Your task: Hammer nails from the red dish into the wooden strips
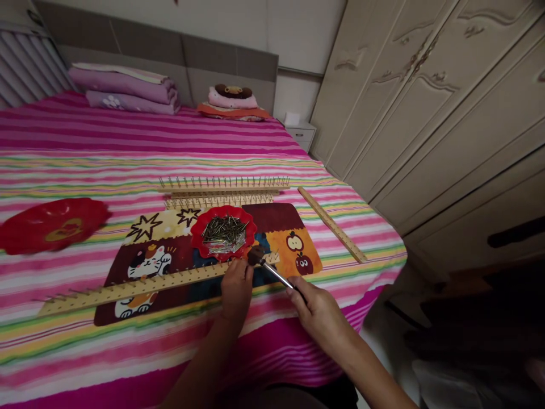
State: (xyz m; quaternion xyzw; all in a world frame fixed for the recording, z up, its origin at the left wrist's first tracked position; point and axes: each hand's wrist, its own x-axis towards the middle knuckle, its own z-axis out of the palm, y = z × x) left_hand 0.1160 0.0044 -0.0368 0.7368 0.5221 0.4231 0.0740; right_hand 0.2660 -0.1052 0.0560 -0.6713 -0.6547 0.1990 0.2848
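From the wearer's head, the one camera faces forward and down across the bed (85, 133). The left hand (237, 288) and right hand (319, 312) appear close, at lower centre; the headboard (230, 65) stands farther off, upper left, the wardrobe (383, 96) slanting at upper right.

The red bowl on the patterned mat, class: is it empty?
No, a heap of nails lies inside the red bowl.

right hand (318, 311) grips a hammer (276, 274); left hand (237, 289) at a nail-studded strip (166, 282) beside a red bowl (197, 232).
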